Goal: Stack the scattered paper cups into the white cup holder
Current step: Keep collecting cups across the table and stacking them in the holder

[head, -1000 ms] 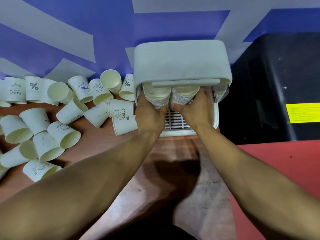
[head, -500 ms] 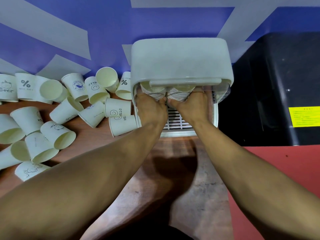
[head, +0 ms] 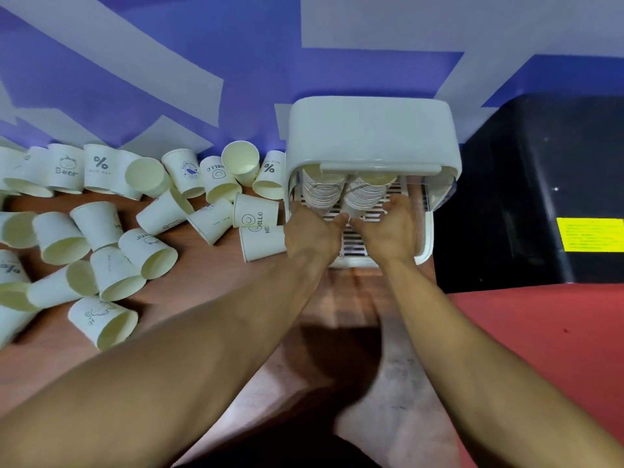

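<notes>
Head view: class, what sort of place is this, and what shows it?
Probably an office or break-room drinks corner: a cup holder on a wooden table, scattered paper cups, a black appliance.

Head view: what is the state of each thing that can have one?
White plastic cup holder, front open, two stacks inside.
Left stack of nested paper cups, inside, base gripped by left hand.
Right stack of nested paper cups, inside, touched by right hand.
Loose paper cups, scattered on wooden table, some lying, some upside down.
</notes>
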`<state>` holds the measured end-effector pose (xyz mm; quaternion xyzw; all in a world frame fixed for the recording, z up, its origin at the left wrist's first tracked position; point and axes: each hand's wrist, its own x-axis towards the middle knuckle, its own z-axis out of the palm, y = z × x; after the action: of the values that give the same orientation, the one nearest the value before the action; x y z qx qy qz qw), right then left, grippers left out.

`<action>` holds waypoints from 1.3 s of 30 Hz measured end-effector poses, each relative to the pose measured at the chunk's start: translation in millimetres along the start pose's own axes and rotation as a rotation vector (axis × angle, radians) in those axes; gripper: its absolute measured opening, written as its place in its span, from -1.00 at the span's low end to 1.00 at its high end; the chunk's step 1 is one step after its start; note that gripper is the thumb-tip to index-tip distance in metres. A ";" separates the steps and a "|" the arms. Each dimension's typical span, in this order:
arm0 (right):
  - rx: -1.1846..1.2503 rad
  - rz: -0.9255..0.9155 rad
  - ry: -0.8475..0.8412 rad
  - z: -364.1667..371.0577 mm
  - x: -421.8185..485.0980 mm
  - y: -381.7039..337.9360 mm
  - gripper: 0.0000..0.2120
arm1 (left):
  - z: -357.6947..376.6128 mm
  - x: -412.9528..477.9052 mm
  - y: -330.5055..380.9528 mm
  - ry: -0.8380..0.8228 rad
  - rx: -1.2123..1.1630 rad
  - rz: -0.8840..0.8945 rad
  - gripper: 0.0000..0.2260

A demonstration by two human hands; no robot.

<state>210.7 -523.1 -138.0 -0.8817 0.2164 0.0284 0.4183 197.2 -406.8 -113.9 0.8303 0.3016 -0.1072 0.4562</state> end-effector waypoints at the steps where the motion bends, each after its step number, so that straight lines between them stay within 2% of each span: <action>1: -0.021 0.008 -0.009 -0.5 -8.5 0.1 -0.31 | -5.4 -4.8 -4.2 -0.022 0.007 0.010 -0.31; 5: -0.066 -0.026 -0.079 7.4 -46.8 -11.1 -0.38 | -37.9 -26.2 -26.6 -0.055 0.027 0.071 -0.32; 11: -0.056 -0.254 -0.221 38.8 -116.6 -53.6 -0.54 | -117.9 -44.4 -65.3 -0.027 -0.001 0.101 -0.51; 18: -0.159 -0.479 -0.402 83.5 -187.4 -99.9 -0.60 | -223.5 -60.9 -139.0 0.146 0.074 0.160 -0.64; 23: -0.227 -0.536 -0.545 127.4 -227.0 -130.1 -0.63 | -284.4 -67.4 -212.8 0.224 0.086 0.063 -0.66; 26: -0.252 -0.478 -0.617 159.2 -249.3 -142.8 -0.71 | -306.8 -66.2 -251.2 0.197 0.099 0.027 -0.69; 30: -0.292 -0.323 -0.683 200.1 -275.4 -139.9 -0.68 | -328.8 -54.6 -290.1 0.145 0.058 -0.030 -0.69; 35: -0.290 -0.132 -0.690 238.9 -305.8 -138.7 -0.78 | -360.1 -32.7 -326.4 0.225 0.061 -0.110 -0.73; 39: -0.143 0.048 -0.592 264.6 -318.6 -141.5 -0.68 | -387.2 -11.5 -350.0 0.209 0.364 0.080 -0.70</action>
<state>14.4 -132.0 -133.2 -0.8570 0.1032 0.3092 0.3992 -59.1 47.6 -134.0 0.9170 0.2899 -0.0549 0.2685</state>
